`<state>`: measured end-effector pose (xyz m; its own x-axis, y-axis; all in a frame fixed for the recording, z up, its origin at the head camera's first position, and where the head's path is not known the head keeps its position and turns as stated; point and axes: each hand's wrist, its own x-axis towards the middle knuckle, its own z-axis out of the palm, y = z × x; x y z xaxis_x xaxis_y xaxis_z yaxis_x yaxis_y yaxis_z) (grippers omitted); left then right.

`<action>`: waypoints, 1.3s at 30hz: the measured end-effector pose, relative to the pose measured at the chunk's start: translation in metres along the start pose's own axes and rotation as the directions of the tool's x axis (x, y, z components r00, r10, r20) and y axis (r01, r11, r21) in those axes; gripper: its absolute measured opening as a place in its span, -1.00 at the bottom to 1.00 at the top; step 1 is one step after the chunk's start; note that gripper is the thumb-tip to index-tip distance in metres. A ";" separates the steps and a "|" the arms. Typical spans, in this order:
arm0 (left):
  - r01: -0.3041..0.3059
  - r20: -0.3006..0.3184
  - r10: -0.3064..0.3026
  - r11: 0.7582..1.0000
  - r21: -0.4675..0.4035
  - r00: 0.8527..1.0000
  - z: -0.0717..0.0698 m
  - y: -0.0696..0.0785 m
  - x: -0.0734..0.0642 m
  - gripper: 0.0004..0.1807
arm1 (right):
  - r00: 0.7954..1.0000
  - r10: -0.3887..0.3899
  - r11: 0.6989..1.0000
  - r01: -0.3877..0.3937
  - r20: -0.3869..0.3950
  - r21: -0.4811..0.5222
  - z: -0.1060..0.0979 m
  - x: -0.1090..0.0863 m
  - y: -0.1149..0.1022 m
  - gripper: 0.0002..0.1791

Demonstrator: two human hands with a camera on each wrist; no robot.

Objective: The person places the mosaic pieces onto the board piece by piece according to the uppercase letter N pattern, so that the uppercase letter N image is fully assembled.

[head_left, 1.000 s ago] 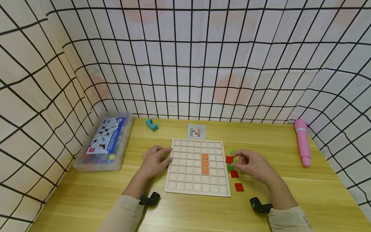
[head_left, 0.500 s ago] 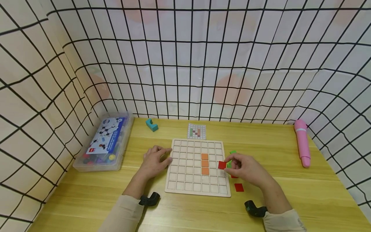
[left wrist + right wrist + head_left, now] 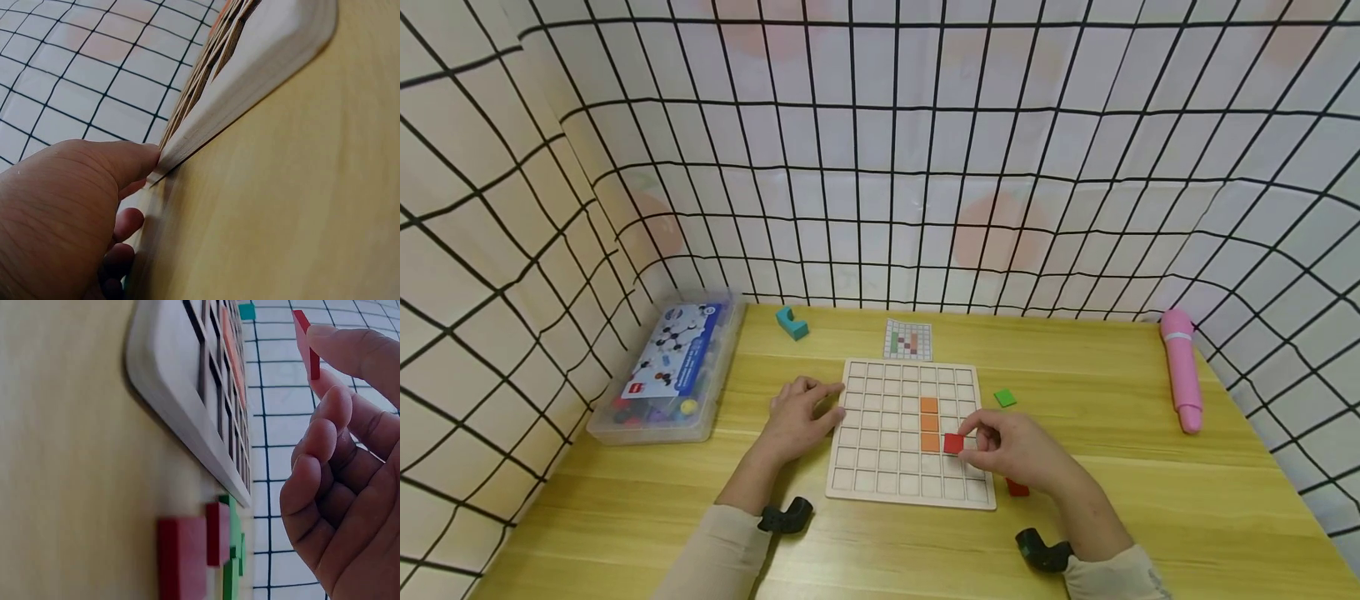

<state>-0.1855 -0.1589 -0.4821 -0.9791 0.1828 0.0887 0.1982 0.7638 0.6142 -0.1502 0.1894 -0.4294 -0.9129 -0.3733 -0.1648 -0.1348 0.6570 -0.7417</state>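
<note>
My right hand (image 3: 1018, 450) pinches a small red square tile (image 3: 953, 443) between thumb and forefinger. In the right wrist view this tile (image 3: 306, 345) is raised above the board, its other fingers curled toward the palm. In the head view it overlaps the right part of a wooden grid board (image 3: 889, 461), just right of a column of 3 orange tiles (image 3: 929, 423) set in the cells. At the board's left edge rests my left hand (image 3: 801, 421), fingers relaxed. The left wrist view has its thumb (image 3: 134, 160) touching the board's rim.
Right of the board lie a green tile (image 3: 1005, 397) and a red tile (image 3: 1017, 487); the right wrist view has several green tiles (image 3: 234, 528). Behind the board are a pattern card (image 3: 908, 340) and a teal piece (image 3: 792, 323). A plastic case (image 3: 673, 358) stands left, a pink cylinder (image 3: 1182, 371) right.
My right hand has carried the red tile leftward and nearer to me, from beside the board's right edge to over its cells. My left hand has stayed in place.
</note>
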 end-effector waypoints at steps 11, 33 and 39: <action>0.008 0.010 -0.008 1.000 0.001 1.000 -0.002 0.002 0.001 -0.52 | 0.998 -0.039 0.997 0.043 0.058 -0.069 0.020 0.005 -0.004 -0.81; 0.003 0.005 -0.003 1.000 -0.004 1.000 -0.002 0.002 -0.001 -0.53 | 0.997 -0.071 0.983 0.075 0.032 -0.167 0.033 0.006 -0.010 -0.83; -0.001 0.003 0.001 1.000 -0.010 1.000 -0.001 0.002 -0.001 -0.52 | 0.997 -0.076 0.980 0.080 0.026 -0.184 0.035 0.006 -0.009 -0.83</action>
<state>-0.1839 -0.1584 -0.4800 -0.9789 0.1853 0.0865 0.1983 0.7572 0.6223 -0.1414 0.1584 -0.4461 -0.8895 -0.4397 -0.1248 -0.2761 0.7345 -0.6199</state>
